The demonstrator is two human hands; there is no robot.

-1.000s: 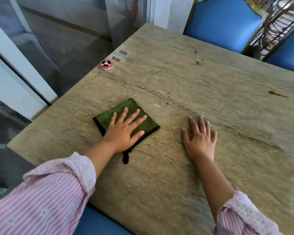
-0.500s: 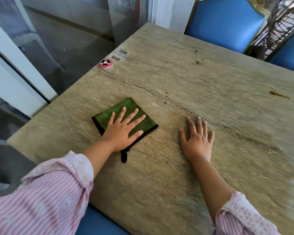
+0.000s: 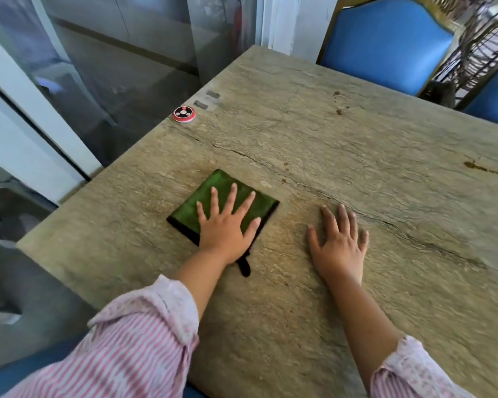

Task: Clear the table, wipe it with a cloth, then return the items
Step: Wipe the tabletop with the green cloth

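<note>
Green folded cloth (image 3: 213, 196) lies under our flat, spread left hand (image 3: 227, 228); beside the cloth, our right hand (image 3: 339, 245) rests flat on the stone table (image 3: 357, 145).

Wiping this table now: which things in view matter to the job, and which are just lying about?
Job: green cloth under the flat left hand; right hand flat on the table; brown stain.
Lying about: red call button near the table edge; blue chairs.
</note>
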